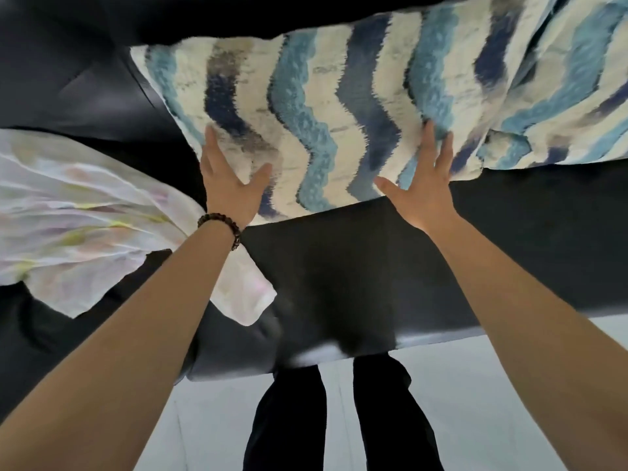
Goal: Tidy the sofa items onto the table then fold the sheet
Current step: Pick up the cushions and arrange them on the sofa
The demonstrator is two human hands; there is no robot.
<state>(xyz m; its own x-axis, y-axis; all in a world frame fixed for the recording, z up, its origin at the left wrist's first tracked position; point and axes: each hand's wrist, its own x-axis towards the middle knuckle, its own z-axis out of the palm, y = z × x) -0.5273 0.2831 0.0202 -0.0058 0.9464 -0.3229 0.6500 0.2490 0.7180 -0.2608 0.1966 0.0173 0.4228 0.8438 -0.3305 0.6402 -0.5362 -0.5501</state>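
Our left hand and right hand spread flat, unclenched, on cushion at sofa back; sheet at sofa's left.

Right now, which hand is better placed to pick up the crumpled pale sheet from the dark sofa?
The left hand. The crumpled pale sheet lies directly beside its wrist on the dark sofa, while the right hand rests on the blue and white wavy-striped cushion, farther away.

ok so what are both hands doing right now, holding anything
Left hand: open, fingers spread flat on the blue and white wavy-striped fuzzy cushion, not gripping.
Right hand: open, flat on the same cushion, holding nothing.
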